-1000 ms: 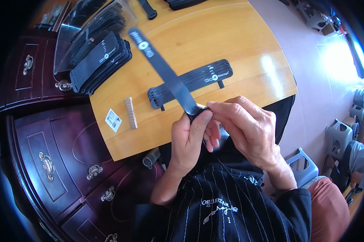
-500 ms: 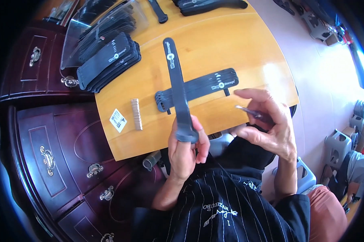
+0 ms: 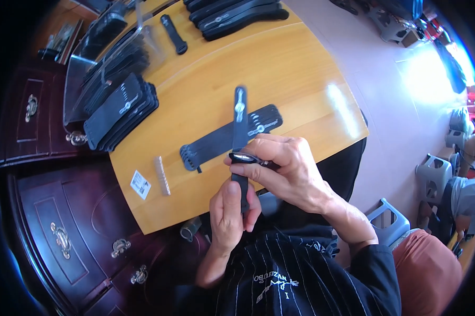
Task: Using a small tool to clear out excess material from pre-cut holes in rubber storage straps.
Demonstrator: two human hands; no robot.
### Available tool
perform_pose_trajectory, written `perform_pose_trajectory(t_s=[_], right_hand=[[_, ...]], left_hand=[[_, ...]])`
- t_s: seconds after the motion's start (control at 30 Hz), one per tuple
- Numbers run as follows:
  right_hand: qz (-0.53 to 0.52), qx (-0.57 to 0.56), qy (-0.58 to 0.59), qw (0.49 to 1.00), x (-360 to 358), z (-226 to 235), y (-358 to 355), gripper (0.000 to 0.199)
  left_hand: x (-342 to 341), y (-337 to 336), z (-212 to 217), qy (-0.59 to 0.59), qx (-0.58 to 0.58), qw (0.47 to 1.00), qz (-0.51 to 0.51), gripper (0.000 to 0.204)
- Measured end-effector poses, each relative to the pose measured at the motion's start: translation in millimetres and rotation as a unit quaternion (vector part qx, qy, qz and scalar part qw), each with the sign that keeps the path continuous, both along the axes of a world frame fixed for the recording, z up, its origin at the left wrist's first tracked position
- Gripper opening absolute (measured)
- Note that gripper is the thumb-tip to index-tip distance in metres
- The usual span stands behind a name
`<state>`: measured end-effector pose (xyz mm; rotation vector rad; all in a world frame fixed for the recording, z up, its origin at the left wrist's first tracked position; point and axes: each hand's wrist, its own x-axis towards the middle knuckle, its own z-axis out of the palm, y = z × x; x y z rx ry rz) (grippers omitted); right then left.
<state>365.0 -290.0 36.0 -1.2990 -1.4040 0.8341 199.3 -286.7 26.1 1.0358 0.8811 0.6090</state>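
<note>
A black storage strap (image 3: 240, 111) with pale print stands upright in my left hand (image 3: 228, 218), whose thumb and fingers are closed around its lower part. My right hand (image 3: 295, 168) is closed in a pinch on a small dark piece with a shiny silver face (image 3: 243, 157), set against the middle of the strap. The piece's exact kind cannot be made out, and fingers cover part of it. Just beyond my hands, a fanned stack of black straps (image 3: 211, 140) lies on the table, partly hidden by the held strap.
On the wooden table (image 3: 290, 68) are a white label (image 3: 140, 184), a pale ribbed strip (image 3: 162, 175) and a lone strap (image 3: 174, 35). More strap stacks (image 3: 116, 113) lean by a clear bin at left; others (image 3: 237, 18) lie at the far edge. Dark drawers (image 3: 63, 195) flank the table.
My right hand has moved left, bringing the small shiny piece against the strap. The strap has dropped a little and turned more upright. The whole view has shifted.
</note>
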Motion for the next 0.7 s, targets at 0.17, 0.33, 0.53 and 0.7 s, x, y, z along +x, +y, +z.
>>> perform_pose_trajectory(t_s=[0.17,0.33,0.53,0.7], right_hand=[[-0.319,-0.069,0.028,0.945,98,-3,28,0.027],[-0.578,0.117,-0.168,0.790,242,-16,23,0.029],[-0.437,0.052,-0.495,0.749,173,-39,74,0.010],[-0.303,-0.026,-0.459,0.835,105,-59,126,0.011]], left_hand=[[-23,-7,1,-0.071,0.040,0.991,-0.107,0.050],[-48,-4,-2,-0.181,0.049,0.982,0.007,0.051],[-38,11,-3,-0.252,0.078,0.964,0.027,0.047],[-38,33,54,-0.460,0.071,0.885,0.005,0.032]])
